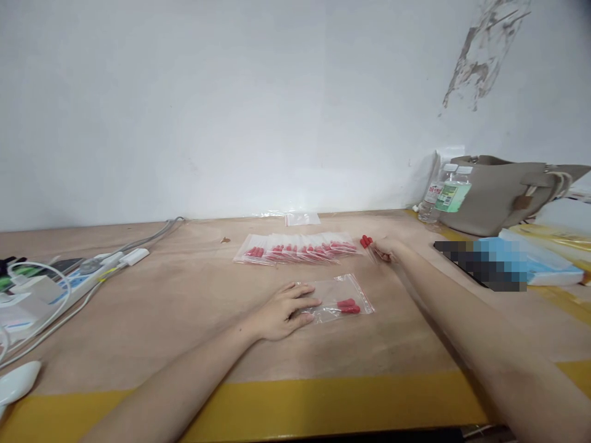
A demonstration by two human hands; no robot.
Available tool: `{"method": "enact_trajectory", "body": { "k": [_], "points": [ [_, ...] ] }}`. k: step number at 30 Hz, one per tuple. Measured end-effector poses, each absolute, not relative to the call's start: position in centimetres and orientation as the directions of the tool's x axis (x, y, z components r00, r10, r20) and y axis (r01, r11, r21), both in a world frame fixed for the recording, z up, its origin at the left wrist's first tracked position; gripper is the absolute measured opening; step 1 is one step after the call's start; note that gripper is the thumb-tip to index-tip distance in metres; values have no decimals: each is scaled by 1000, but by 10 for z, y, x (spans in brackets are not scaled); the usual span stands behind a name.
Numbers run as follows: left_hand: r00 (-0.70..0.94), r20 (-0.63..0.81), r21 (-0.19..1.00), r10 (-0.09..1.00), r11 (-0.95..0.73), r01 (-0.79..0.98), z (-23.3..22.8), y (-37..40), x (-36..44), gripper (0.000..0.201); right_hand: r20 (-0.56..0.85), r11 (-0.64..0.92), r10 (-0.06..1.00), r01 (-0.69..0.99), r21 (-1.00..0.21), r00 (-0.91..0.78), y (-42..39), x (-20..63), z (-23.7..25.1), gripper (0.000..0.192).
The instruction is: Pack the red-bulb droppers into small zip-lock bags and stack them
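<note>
My left hand (284,312) lies with fingers spread on the left part of a clear zip bag (325,290). Inside that bag, towards its right side, are a few small red pieces (349,306). Farther off, my right hand (386,249) has its fingers closed beside a small cluster of red pieces (366,240). Something thin and clear seems to be at those fingertips, too small to make out. Left of this hand stretches a row of overlapping zip bags (295,249), each with red pieces in it.
White slips or bags (302,219) lie against the wall. To the left are a power strip (87,271) with cables and chargers. At right stand plastic bottles (450,194), a grey bag (496,194) and a blue package (545,267). Yellow tape (295,400) runs along the table's front edge.
</note>
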State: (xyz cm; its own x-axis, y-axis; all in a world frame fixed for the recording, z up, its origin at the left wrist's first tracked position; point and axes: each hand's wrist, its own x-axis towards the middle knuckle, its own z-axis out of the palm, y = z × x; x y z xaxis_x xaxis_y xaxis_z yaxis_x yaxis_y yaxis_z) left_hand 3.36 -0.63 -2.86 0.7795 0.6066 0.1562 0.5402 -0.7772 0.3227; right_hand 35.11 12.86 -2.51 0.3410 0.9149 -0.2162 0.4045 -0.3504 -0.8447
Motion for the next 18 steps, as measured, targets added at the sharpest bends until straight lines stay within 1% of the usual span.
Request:
{"method": "enact_trajectory", "body": {
  "k": [3,5,8,11,12,16,18],
  "points": [
    [780,149,326,608,-775,542,-28,-7,34,37,-247,-393,884,347,-851,396,123,352,-26,28],
    [779,152,328,608,-775,541,-29,-7,34,37,-248,-387,880,306,-870,405,121,353,-26,26],
    [781,166,328,602,-781,532,-30,-6,33,37,-220,-329,893,238,-914,393,116,354,-25,20],
    [785,167,326,597,-785,527,-30,-6,33,37,-145,-222,916,173,-960,375,104,352,-22,9],
    [787,166,326,595,-786,526,-30,-6,33,37,-117,-186,922,157,-970,370,97,351,-21,14],
    [784,166,324,598,-784,529,-30,-6,33,38,12,-26,953,120,-992,302,59,338,-24,49],
    [781,163,321,603,-781,536,-30,-6,33,38,46,26,967,84,-996,249,41,330,-30,55]
  ]
}}
